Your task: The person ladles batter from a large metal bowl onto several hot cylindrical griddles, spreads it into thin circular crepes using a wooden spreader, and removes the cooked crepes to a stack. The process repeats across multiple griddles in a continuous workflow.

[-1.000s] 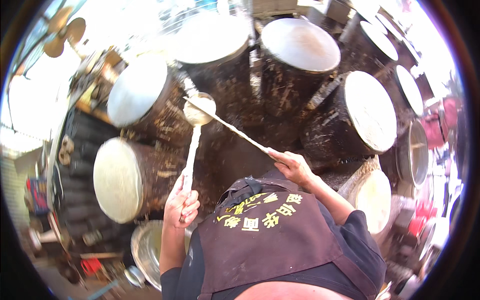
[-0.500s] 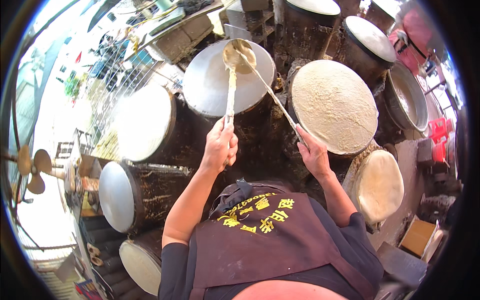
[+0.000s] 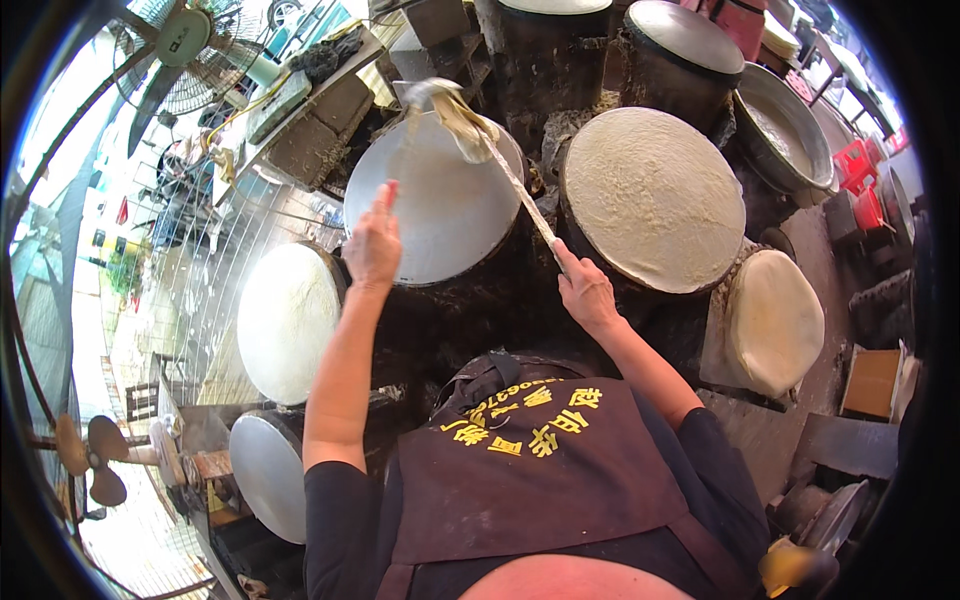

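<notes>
My left hand is closed around the handle of a ladle-like tool, blurred by motion. Its head hangs over the far edge of a round grey metal griddle, on top of a dark drum. Closed on a long pale stick, my right hand is just right of that griddle. A tan, cloth-like head at the stick's far end hangs over the griddle, close beside the ladle-like tool. Whether the two heads touch, I cannot tell. Just to the right, a round griddle carries a thin cream-coloured batter sheet.
Another pale round top stands left, with a grey lid-like disc nearer me. A pale round sheet sits at right. Beyond are a metal basin, red stools and more drums. Fans stand at left.
My left hand has moved left and away, lifting its tool apart from the right one. My right hand still grips the stick, its head now lower. The view has shifted.
</notes>
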### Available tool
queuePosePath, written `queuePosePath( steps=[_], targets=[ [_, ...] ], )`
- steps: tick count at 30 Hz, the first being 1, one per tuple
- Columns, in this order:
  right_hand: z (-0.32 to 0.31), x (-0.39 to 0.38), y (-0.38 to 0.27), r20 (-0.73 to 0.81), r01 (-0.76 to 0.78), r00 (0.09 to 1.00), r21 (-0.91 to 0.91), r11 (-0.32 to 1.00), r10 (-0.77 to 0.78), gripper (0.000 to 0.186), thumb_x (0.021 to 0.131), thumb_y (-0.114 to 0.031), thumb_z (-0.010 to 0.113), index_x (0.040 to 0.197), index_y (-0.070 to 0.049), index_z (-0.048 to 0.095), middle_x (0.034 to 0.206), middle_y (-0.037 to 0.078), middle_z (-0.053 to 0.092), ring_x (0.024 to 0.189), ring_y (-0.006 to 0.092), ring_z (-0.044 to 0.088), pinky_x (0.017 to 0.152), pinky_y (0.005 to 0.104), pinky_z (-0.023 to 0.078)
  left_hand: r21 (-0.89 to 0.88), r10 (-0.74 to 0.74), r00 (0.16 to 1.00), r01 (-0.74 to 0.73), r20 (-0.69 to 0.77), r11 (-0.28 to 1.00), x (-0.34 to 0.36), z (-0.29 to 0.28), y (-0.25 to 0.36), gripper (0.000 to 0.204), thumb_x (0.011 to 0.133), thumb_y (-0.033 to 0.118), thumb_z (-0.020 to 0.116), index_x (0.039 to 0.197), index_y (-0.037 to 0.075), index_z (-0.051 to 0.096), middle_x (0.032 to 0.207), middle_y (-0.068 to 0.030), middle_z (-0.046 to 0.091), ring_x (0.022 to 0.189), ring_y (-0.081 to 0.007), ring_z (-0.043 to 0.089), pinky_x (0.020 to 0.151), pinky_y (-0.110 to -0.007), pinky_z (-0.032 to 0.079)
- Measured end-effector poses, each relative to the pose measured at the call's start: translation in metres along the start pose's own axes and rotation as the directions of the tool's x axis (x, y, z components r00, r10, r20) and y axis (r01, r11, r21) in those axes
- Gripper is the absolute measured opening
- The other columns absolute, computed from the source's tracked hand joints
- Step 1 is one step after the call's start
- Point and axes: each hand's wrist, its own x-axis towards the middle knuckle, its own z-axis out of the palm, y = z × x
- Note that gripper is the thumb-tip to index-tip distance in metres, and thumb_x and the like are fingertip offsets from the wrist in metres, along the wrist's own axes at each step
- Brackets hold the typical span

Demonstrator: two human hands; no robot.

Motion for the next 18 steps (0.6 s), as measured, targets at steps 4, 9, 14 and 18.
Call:
queuePosePath(
  steps=[4,9,14,18],
  targets=[
    [0.021,0.006,-0.01,-0.055,0.004,0.999,0.08,0.997,0.0,0.059,0.081,-0.008,0.061,0.137,-0.016,0.044,0.086,0.02,0.059,0.079,0.0395,0.061,0.074,0.0477,0.049,-0.249,0.067,0.945,-0.152,-0.319,0.957,0.023,-0.031,-0.047,0.053,0.089,0.01,0.057,0.139,0.013,0.042,0.109,-0.0133,0.067,0.088,-0.0279,0.068,0.073,-0.041,0.054],
    [0.015,-0.015,-0.036,-0.091,0.003,0.995,0.392,0.92,0.036,0.058,0.08,-0.003,0.06,0.136,-0.008,0.044,0.095,0.025,0.063,0.088,0.0398,0.062,0.079,0.0424,0.049,-0.854,-0.143,0.956,0.292,0.254,0.43,-0.02,-0.094,-0.065,0.046,0.093,0.008,0.05,0.137,0.002,0.04,0.07,0.0002,0.054,0.048,-0.0072,0.049,0.04,-0.021,0.037],
    [0.052,0.01,-0.054,-0.112,-0.086,0.983,0.413,0.906,0.145,0.057,0.081,-0.006,0.059,0.136,-0.007,0.043,0.102,0.029,0.06,0.092,0.043,0.06,0.08,0.0432,0.049,-0.903,-0.093,0.901,0.428,0.423,0.032,-0.078,-0.115,-0.071,0.042,0.099,0.013,0.044,0.139,0.005,0.035,0.063,0.0042,0.038,0.041,-0.001,0.033,0.032,-0.016,0.026],
    [0.075,0.04,-0.072,-0.106,-0.038,0.99,0.429,0.903,0.092,0.055,0.08,-0.008,0.059,0.133,-0.009,0.047,0.101,0.028,0.061,0.095,0.0426,0.059,0.081,0.0445,0.048,-0.854,0.017,0.881,0.464,0.474,-0.233,-0.123,-0.13,-0.082,0.042,0.099,0.014,0.044,0.139,0.004,0.035,0.062,0.0037,0.036,0.04,-0.0015,0.032,0.032,-0.016,0.026]
  ],
)
